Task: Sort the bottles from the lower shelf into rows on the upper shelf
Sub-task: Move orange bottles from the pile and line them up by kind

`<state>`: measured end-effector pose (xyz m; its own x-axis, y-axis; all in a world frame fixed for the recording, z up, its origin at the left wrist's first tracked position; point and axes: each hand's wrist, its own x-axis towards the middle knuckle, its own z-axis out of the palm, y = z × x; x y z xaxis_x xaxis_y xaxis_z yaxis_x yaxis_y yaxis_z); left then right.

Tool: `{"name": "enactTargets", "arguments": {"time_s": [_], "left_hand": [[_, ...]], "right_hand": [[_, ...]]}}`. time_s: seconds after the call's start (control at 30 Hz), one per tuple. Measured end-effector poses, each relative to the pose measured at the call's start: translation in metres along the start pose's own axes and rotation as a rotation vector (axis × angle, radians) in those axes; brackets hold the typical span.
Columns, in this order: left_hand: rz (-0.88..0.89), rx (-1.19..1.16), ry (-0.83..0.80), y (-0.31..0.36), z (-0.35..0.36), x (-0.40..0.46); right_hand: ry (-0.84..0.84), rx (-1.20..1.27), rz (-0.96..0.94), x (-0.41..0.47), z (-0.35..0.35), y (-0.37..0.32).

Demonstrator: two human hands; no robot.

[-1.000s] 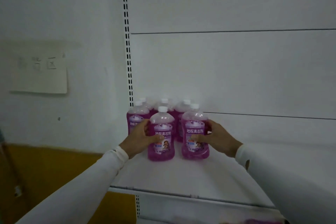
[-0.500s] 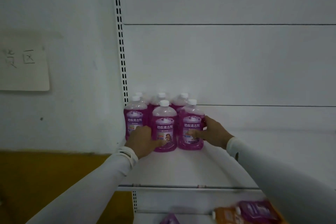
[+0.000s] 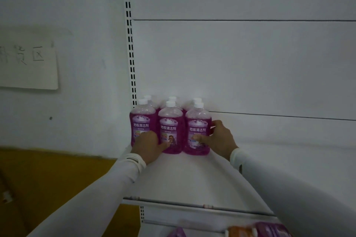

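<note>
Left hand [image 3: 148, 145] grasping middle front bottle [image 3: 170, 131]; right hand [image 3: 218, 136] grasping right front bottle [image 3: 198, 131], upper shelf [image 3: 192, 179].

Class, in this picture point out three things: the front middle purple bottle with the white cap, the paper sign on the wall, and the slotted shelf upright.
Front middle purple bottle [image 3: 170, 132]: head view, label.
Paper sign [image 3: 28, 67]: head view, sheet's middle.
Slotted shelf upright [image 3: 129, 34]: head view, slotted strip.

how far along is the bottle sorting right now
Done: six purple bottles stand in two rows at the upper shelf's back left corner. In hand: left hand on the middle front bottle, right hand on the right front bottle. Left: packs on the lower shelf.
</note>
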<state>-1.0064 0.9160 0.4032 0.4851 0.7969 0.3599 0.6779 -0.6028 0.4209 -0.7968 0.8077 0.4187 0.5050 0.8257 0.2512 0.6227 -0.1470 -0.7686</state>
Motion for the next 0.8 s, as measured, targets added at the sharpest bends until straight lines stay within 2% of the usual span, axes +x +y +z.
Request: {"name": "enactTargets", "arguments": {"time_s": [0.4,0.8], "left_hand": [[-0.001,-0.057,-0.025,-0.004,-0.002,-0.002],[0.217,-0.039,-0.181,0.013,-0.061,-0.019]], "right_hand": [[-0.073,-0.078,-0.001,0.003,-0.001,0.002],[-0.154,-0.513,0.0,-0.04,-0.04,-0.044]]}}
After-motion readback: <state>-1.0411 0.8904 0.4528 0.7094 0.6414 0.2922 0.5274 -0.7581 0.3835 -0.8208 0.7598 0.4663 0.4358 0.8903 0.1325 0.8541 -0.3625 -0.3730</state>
